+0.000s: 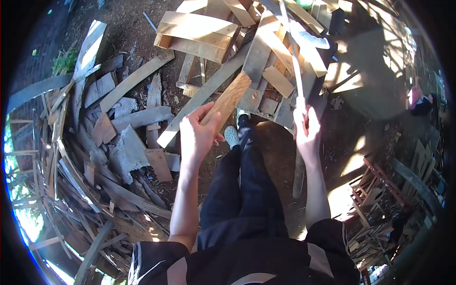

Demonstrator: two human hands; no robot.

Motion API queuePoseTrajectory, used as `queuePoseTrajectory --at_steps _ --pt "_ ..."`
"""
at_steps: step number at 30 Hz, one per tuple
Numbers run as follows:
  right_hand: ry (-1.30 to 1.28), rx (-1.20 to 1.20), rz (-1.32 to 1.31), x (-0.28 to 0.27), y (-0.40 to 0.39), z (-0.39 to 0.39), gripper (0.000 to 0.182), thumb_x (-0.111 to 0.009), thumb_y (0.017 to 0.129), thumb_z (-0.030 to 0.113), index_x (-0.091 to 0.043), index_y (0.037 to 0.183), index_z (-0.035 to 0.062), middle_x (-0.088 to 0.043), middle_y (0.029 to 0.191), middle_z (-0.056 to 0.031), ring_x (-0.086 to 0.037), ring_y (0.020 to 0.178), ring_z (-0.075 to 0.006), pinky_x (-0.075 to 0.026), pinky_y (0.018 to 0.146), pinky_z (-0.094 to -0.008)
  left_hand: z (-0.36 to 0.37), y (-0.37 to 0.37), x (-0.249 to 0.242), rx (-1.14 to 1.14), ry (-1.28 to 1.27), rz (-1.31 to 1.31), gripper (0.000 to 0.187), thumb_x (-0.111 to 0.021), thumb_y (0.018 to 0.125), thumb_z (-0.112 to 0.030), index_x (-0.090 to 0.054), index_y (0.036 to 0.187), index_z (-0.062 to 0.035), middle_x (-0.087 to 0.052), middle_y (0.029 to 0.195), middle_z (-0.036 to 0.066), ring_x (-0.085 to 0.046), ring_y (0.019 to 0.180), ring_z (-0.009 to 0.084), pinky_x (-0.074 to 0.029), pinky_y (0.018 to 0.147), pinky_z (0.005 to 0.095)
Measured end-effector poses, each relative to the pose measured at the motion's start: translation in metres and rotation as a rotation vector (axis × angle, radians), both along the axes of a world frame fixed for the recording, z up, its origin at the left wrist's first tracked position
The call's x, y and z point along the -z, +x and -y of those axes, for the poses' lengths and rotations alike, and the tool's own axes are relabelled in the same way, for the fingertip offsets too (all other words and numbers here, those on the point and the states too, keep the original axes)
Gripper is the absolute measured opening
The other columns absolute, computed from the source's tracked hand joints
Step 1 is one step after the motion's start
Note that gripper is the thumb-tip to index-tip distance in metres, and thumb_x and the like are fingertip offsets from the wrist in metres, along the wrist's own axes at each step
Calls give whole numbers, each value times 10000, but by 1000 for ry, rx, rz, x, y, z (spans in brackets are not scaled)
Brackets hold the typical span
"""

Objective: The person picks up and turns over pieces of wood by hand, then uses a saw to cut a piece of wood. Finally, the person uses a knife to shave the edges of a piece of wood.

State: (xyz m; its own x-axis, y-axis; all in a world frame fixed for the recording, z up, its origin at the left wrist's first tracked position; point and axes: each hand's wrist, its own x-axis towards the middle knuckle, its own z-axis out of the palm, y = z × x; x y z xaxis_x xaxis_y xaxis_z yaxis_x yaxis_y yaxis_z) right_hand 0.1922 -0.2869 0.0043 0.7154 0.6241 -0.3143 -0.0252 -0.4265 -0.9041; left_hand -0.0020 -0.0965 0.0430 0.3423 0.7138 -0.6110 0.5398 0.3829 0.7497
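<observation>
My left hand [197, 135] is closed around a short, rough-faced wooden board [233, 97], which slants up and to the right. On the right, my right hand [307, 130] grips the lower end of a long, narrow, pale stick-like thing [298, 71]; I cannot tell exactly what it is. It reaches up past the top edge of the view, over a heap of planks. Below that hand, a brownish pole [299, 175] shows against the ground. Ahead of my feet sits a low wooden stand [256, 102] with loose boards [279, 81] on it.
Broken boards and bark slabs [128, 154] pile up along the left. A nailed wooden box-like piece [197, 35] lies at the top. A reddish wooden frame [382, 180] and more scrap are at the right. A person in pink [415, 97] is at the far right.
</observation>
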Motion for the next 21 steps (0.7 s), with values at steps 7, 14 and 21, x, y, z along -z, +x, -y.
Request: queuePoseTrajectory --at_steps 7,14,21 --pt "-75 -52 -149 40 -48 39 243 -491 1041 240 -582 1115 28 -462 625 41 -425 497 -23 -336 444 -217 -45 42 -29 218 50 -120 351 -673 863 -148 -638 1165 29 -704 812 144 -635 494 136 -481 403 241" --pt "-211 -109 -162 61 -50 21 327 -516 1018 345 -587 990 28 -550 606 -134 -582 543 -277 -432 548 -365 -45 81 -35 68 444 -152 303 -744 823 -97 -551 1052 -55 -647 744 75 -629 631 128 -507 489 271" --pt "-193 -156 -205 63 -40 7 328 -509 1016 351 -567 961 33 -526 575 -149 -581 532 -330 -426 533 -397 -48 100 -50 176 357 -281 225 -663 905 -121 -530 1061 -27 -602 796 77 -641 696 135 -537 534 271"
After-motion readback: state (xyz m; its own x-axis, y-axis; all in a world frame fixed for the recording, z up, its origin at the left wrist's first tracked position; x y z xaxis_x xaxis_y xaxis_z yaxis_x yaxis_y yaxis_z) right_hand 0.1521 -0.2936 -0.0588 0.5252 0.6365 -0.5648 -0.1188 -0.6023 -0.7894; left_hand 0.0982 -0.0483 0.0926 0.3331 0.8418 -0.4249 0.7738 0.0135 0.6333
